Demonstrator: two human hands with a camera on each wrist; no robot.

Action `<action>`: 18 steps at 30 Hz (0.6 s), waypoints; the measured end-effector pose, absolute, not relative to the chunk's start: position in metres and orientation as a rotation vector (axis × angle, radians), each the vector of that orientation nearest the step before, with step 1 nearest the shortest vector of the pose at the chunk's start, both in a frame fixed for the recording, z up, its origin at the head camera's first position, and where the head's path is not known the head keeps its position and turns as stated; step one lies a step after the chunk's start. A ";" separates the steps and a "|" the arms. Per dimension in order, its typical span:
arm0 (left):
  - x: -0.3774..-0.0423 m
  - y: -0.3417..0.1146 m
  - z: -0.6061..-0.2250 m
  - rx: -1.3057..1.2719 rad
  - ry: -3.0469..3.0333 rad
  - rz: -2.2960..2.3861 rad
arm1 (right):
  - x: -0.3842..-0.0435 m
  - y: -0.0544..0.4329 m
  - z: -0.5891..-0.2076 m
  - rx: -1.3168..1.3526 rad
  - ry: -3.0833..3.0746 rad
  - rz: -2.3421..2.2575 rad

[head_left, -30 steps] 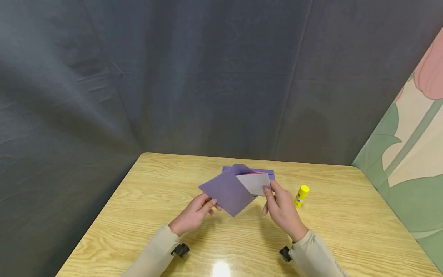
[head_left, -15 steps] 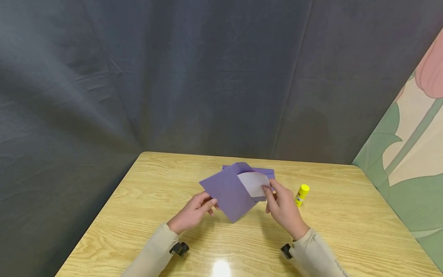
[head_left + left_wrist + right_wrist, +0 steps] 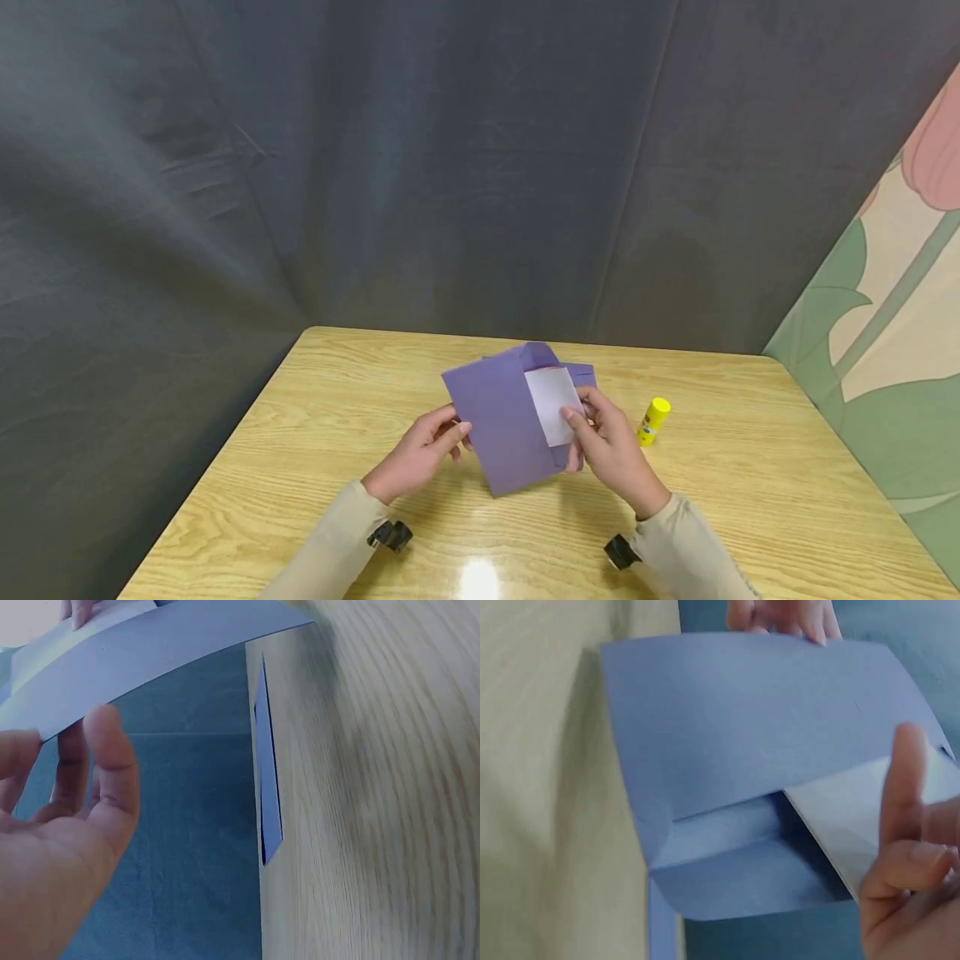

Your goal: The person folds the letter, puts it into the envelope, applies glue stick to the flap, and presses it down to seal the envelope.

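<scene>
A purple envelope [image 3: 495, 425] is held up over the table, its flap side facing right. My left hand [image 3: 416, 457] pinches its left edge between thumb and fingers, as the left wrist view also shows with the hand [image 3: 67, 847] at the paper's edge. A folded white paper [image 3: 549, 404] sits partly inside the envelope's mouth. With thumb in front, my right hand [image 3: 617, 457] holds the white paper's outer edge, some fingers behind it and the flap. In the right wrist view, the paper [image 3: 840, 806] enters one end of the mouth and the envelope pocket [image 3: 735, 825] gapes beside it.
A second purple envelope [image 3: 584, 374] lies on the wooden table [image 3: 337, 400] behind the held one, which partly covers it. To the right of my right hand stands a yellow glue stick [image 3: 654, 422]. A dark curtain [image 3: 465, 167] hangs behind the table.
The envelope has turned, its lower corner dropping, so its face now shows more squarely. The white paper has turned more upright along with it, still in my right hand.
</scene>
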State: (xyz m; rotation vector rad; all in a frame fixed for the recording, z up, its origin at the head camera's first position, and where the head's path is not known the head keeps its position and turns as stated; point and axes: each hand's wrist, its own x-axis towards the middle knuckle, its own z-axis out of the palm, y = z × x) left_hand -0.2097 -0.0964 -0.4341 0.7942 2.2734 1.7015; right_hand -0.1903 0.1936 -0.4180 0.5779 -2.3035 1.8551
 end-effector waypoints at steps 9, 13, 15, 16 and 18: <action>-0.210 -0.093 -0.431 0.789 2.338 1.725 | -0.188 0.182 -0.429 0.441 -2.243 1.796; -0.212 -0.093 -0.429 0.776 2.355 1.700 | -0.187 0.181 -0.427 0.337 -2.245 1.398; -0.212 -0.093 -0.429 0.779 2.351 1.696 | -0.187 0.180 -0.427 0.323 -2.215 1.394; -0.213 -0.094 -0.430 0.782 2.342 1.698 | -0.188 0.180 -0.427 0.333 -2.210 1.428; -0.214 -0.094 -0.431 0.799 2.322 1.703 | -0.187 0.180 -0.428 0.364 -2.204 1.548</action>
